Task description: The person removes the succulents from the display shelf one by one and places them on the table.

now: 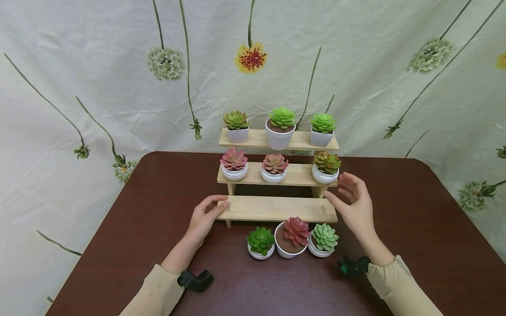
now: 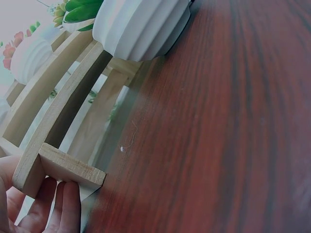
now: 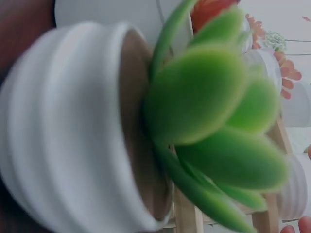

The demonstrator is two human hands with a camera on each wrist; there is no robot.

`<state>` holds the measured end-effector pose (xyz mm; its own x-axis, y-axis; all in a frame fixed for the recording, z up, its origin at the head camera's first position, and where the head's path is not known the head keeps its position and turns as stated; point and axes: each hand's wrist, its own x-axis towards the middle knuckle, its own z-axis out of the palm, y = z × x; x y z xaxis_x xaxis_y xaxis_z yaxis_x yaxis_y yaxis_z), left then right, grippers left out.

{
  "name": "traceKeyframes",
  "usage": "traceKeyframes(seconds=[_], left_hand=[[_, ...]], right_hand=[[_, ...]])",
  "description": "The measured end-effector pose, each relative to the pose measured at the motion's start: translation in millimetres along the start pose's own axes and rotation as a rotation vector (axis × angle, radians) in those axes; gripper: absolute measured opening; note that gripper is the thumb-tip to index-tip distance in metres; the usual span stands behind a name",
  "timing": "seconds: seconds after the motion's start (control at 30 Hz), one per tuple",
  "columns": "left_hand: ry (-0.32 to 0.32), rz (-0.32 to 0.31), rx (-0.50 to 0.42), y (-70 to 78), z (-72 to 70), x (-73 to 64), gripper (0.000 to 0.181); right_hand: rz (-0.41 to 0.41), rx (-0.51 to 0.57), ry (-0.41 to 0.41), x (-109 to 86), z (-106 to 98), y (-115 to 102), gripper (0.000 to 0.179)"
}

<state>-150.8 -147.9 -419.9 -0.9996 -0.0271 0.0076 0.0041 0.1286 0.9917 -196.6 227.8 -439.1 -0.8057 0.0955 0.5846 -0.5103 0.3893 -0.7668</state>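
A three-tier wooden plant stand [image 1: 276,208] stands across the table. My left hand [image 1: 202,220] grips the left end of its lowest board, with the thumb on top and the fingers [image 2: 72,206] below, against the leg. Spread beside the stand's right end is my right hand [image 1: 357,210], its thumb close to the lowest board and its fingers near the middle tier, holding nothing. In front of the lowest board sit a dark green succulent [image 1: 260,240], a red succulent [image 1: 296,231] in a larger white pot and a pale green succulent [image 1: 325,237].
Potted succulents fill the upper tiers: a bright green one [image 1: 282,117] at top centre, pink ones [image 1: 234,159] and an olive one [image 1: 327,162] in the middle. The dark red table [image 1: 158,193] ends behind the stand at a flower-printed cloth [image 1: 118,66].
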Motion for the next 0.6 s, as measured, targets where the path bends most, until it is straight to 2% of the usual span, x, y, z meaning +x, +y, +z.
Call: traceKeyframes(seconds=[0.27,0.6], left_hand=[[-0.003,0.004,-0.010,-1.1,0.2,0.9,0.027],[0.006,-0.006,-0.003,-1.0,-0.1,0.8,0.027]], right_hand=[[0.068,-0.107,0.050,14.7,11,5,0.067],[0.103,-0.085,0.022,28.1,15,10,0.072]])
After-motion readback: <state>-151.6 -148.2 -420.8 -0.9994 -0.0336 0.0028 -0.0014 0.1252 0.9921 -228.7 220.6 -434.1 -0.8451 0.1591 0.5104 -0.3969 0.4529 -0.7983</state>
